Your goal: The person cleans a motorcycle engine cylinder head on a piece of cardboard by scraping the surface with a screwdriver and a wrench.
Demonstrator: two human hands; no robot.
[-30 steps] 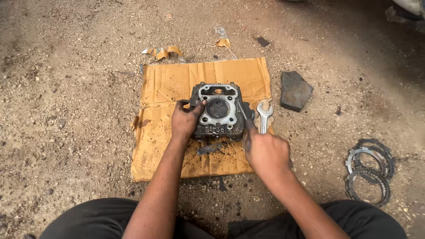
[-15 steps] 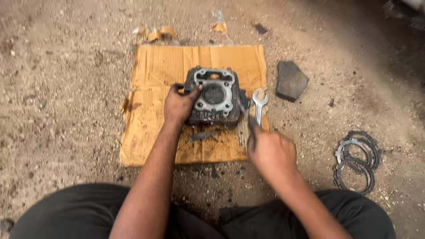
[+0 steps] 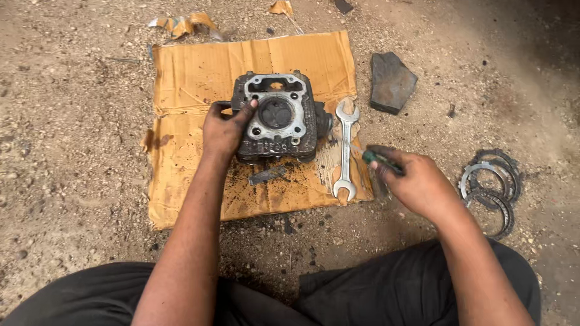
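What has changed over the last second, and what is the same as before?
The right hand has drawn back from the cylinder head, toward the person and to the right, keeping hold of the green-handled screwdriver. The left hand still grips the head's left side. The wrench, cardboard, dark stone and metal rings lie as they were.

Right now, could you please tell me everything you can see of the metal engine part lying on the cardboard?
The engine part is a blocky casting of dark, grimy metal with ribbed sides. Its lighter grey top face has a round dark recess in the middle, small holes around it and a rectangular opening at the far end. It lies flat on the stained cardboard, left of the wrench. The left hand grips its left edge, thumb on the top face.
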